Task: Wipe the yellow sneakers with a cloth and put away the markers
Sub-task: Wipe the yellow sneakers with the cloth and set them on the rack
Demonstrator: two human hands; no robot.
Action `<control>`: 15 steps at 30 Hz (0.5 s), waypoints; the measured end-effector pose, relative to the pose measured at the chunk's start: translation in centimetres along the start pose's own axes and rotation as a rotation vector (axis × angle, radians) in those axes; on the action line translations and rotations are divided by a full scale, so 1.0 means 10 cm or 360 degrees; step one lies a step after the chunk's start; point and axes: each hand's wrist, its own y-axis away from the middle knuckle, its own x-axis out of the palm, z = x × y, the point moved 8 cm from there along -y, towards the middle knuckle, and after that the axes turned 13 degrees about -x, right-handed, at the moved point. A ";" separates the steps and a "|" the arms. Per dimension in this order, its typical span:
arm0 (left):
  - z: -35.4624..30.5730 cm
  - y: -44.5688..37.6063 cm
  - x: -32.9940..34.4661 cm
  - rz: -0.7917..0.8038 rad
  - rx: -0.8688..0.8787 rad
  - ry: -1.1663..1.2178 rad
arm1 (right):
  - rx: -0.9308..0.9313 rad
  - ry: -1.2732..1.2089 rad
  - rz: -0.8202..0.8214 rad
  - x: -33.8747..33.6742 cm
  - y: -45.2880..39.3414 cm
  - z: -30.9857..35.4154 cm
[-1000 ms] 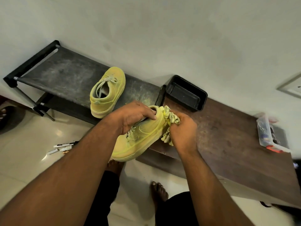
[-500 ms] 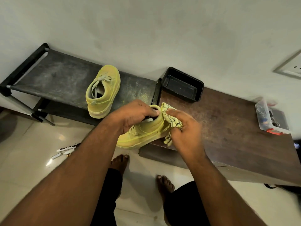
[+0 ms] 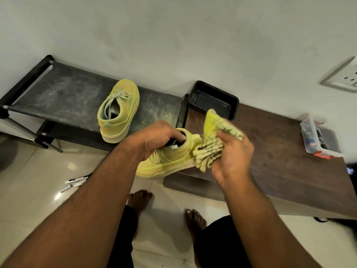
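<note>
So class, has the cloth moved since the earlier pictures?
Yes. The cloth, gripped in the right hand, has swung off the held sneaker's heel, flaring up toward the black tray.

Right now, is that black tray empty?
Looks empty: the black tray shows only its bare dark floor, though the cloth hides its near edge.

Two yellow sneakers (image 3: 118, 111) (image 3: 170, 157), one yellow cloth (image 3: 212, 144), about three markers (image 3: 74, 181) on the floor, one black tray (image 3: 212, 99), one clear plastic box (image 3: 316, 138), two hands (image 3: 154, 138) (image 3: 233, 157)
</note>
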 end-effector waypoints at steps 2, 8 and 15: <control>0.00 0.01 0.02 0.0049 -0.0002 -0.0043 | -0.0128 -0.0220 -0.0155 -0.05 -0.26 0.19; 0.04 -0.01 0.05 -0.0018 0.0036 -0.0061 | -0.0443 0.0902 0.0597 0.29 -0.39 0.16; 0.08 0.01 0.06 0.0032 0.0030 -0.0004 | -0.0282 0.1338 0.1161 0.33 0.03 0.03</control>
